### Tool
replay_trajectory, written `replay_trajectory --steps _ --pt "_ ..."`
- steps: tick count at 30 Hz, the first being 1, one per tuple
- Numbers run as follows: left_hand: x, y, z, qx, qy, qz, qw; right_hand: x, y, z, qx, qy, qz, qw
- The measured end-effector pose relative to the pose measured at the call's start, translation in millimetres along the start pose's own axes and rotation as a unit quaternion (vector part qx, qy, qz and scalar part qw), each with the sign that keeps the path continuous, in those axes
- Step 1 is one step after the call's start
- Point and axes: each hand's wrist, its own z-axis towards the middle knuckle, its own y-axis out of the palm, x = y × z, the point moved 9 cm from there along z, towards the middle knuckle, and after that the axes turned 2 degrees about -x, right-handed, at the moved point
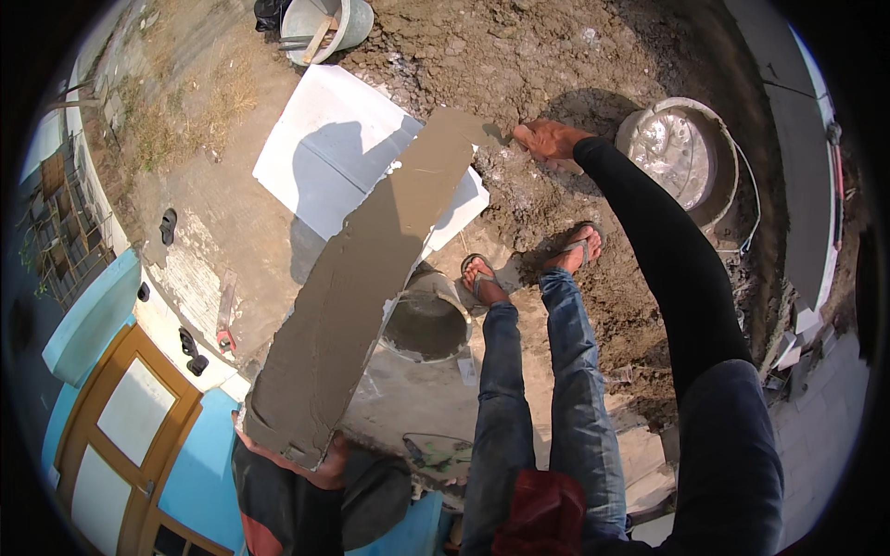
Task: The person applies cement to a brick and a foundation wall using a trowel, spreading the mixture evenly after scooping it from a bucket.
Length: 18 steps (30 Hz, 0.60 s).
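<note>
A long flat slab [357, 278] slants from the lower left to the upper middle, its top face coated with wet grey-brown mortar. My left hand [329, 465] grips its near end, partly hidden beneath it. Beyond the slab's far end, my right hand [549, 141] is closed around a small trowel [499, 136], whose mortar-smeared blade shows only in part and reaches toward the slab's edge. Partly covered by the slab, a bucket [464, 315] of grey mortar stands near my feet.
White panels [311, 120] lie under the slab's far half. To the right stands a bucket [633, 134] with a wire handle and wet contents; another bucket [357, 23] holds tools. A red-handled saw [226, 310] lies left, by scattered sandals [190, 343]. Rough soil [519, 56] spreads ahead.
</note>
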Motion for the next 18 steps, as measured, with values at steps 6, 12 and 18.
replay_trajectory --steps 6,12,18 --pt "-7.2 -3.6 -0.8 0.007 0.01 -0.019 1.0 44.1 22.0 -60.1 -0.006 0.038 0.011 0.999" --pt "4.5 -8.2 5.1 0.008 -0.012 -0.028 0.999 -17.2 43.2 -93.8 -0.017 -0.021 0.22 0.975" --pt "12.9 -1.3 13.9 -0.002 0.005 -0.019 1.0 -2.3 15.6 -97.8 0.016 -0.031 -0.038 0.999"
